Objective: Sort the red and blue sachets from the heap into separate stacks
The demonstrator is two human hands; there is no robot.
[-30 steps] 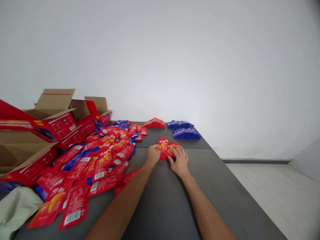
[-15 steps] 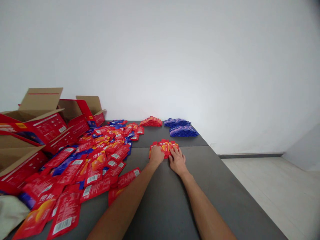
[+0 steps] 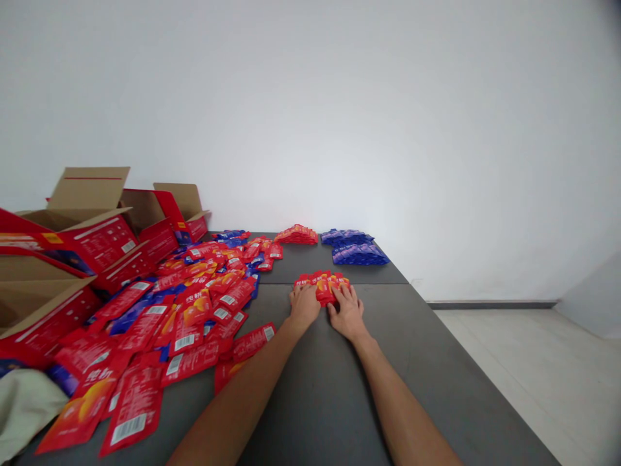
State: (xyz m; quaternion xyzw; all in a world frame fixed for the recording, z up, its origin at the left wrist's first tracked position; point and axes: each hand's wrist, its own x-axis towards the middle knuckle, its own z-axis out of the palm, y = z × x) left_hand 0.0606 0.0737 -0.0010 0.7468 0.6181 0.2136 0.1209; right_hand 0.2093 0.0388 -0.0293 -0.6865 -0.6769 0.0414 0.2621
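Observation:
Several red pouches (image 3: 324,285) with orange fruit pictures lie overlapping in a small row on the dark grey table (image 3: 330,388). On the row's left end rests my left hand (image 3: 305,307), its fingers spread a little over the pouches. My right hand (image 3: 347,314) lies on the right end, fingers apart and touching the pouches from the near side. Neither hand is wrapped round a pouch. Beyond them are a fanned stack of red pouches (image 3: 297,234) and two stacks of blue pouches (image 3: 359,254).
A loose heap of red and blue pouches (image 3: 194,304) spreads over the table's left side. Open red cardboard boxes (image 3: 104,243) stand behind it at the left. Pale cloth (image 3: 26,408) lies at the lower left corner. A white wall (image 3: 339,116) rises behind the table.
The fingers of my left hand have opened out from a more curled shape on the pouches. My right hand stays at the right end. The whole view has shifted slightly.

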